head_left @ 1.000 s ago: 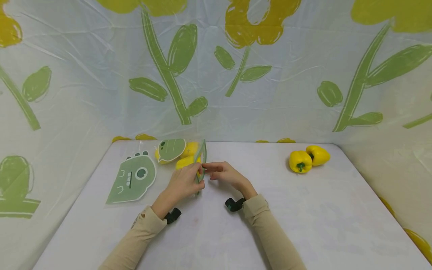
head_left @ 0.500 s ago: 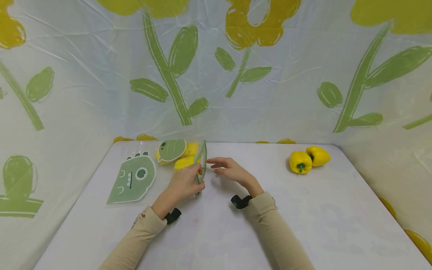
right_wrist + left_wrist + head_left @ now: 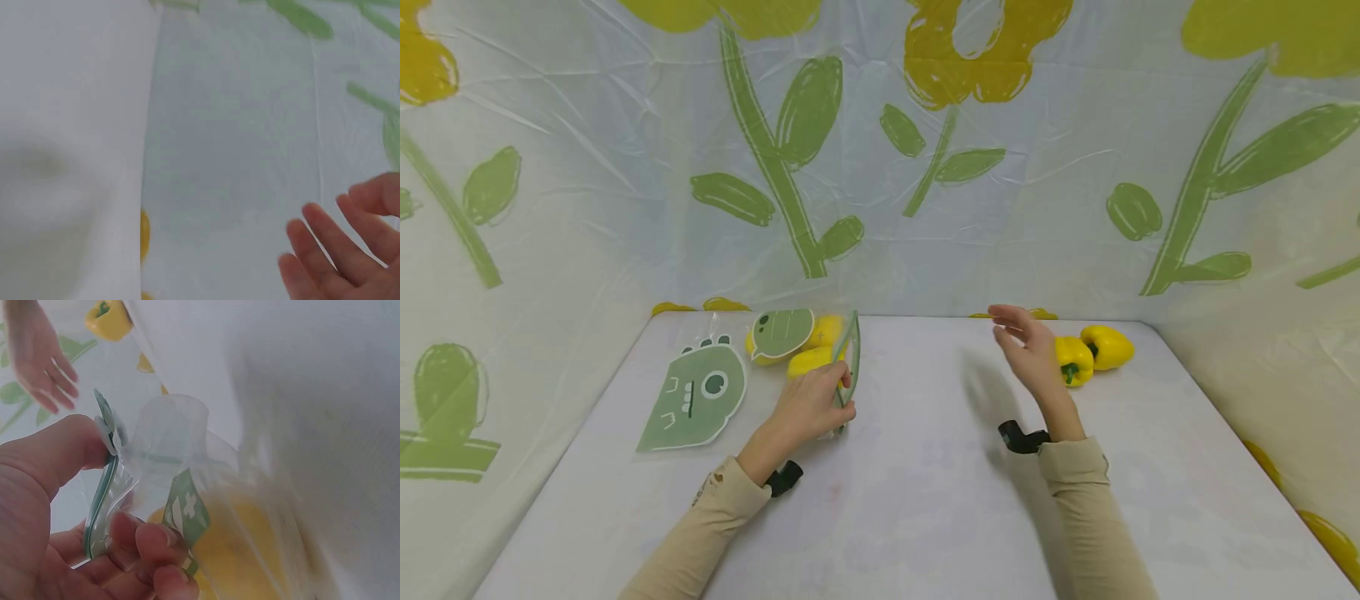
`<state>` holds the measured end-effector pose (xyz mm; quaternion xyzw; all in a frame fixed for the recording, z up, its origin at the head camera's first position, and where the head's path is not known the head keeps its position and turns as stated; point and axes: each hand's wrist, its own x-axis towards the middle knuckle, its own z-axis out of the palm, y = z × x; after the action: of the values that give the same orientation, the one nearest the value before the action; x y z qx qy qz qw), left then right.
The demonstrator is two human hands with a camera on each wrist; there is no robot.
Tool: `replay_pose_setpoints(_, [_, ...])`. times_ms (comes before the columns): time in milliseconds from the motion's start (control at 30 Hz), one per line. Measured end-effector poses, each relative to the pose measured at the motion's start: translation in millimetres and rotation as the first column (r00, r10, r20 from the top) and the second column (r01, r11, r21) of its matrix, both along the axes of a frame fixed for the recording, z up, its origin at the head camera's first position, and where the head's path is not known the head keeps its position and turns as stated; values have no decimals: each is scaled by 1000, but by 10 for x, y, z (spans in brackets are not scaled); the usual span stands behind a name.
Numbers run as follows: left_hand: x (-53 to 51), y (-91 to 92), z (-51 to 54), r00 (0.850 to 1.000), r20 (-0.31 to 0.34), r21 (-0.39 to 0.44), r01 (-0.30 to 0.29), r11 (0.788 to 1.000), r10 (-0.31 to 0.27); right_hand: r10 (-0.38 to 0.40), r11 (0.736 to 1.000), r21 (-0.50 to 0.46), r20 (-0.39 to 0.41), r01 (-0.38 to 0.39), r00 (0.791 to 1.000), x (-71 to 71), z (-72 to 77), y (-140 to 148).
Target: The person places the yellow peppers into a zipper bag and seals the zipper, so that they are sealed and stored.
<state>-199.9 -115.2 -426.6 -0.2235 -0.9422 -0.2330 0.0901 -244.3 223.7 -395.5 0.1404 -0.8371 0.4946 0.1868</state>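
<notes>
My left hand (image 3: 808, 404) grips the open mouth of a clear zip bag (image 3: 782, 333) with a green edge and a green printed figure. Inside the bag show yellow bell peppers or similar yellow produce (image 3: 811, 361), partly hidden by the print and the hand. In the left wrist view the thumb and curled fingers hold the green zip edge (image 3: 102, 497). My right hand (image 3: 1030, 354) is raised over the table at right, holding nothing, its fingers loosely spread. Just beyond it lie two yellow bell peppers, one (image 3: 1075, 367) partly covered by the hand, the other (image 3: 1111, 347) behind it.
A flat pouch with a green one-eyed face print (image 3: 703, 396) lies at the left of the white table (image 3: 910, 517). A hanging sheet with printed flowers (image 3: 1022, 208) stands behind the table and along both sides.
My right hand has left the bag's mouth and moved right and up, toward the two bell peppers. My left hand keeps its hold on the bag in the same place.
</notes>
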Motion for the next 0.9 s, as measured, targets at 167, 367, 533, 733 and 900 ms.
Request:
replay_pose_setpoints(167, [-2, -1, -2, 1000, -2, -1, 2, 1000, -2, -350, 935, -100, -127, 339, 928, 28, -30, 410])
replay_pose_setpoints(367, [-5, -3, -6, 1000, -15, 1, 2, 1000, -2, -604, 780, -202, 4, 592, 797, 46, -215, 722])
replay_pose_setpoints(533, [-13, -2, -13, 1000, -14, -6, -2, 1000, 1, -584, 778, -130, 213, 615, 784, 62, -388, 821])
replay_pose_setpoints(733, [-10, 5, -14, 1000, -10, -12, -2, 1000, 2, -513, 829, -52, 325, 557, 794, 64, -496, 883])
replay_pose_setpoints(900, [-15, 12, -15, 1000, -22, -21, 0, 1000, -1, -421, 895, 4, 338, 446, 842, 69, -520, 887])
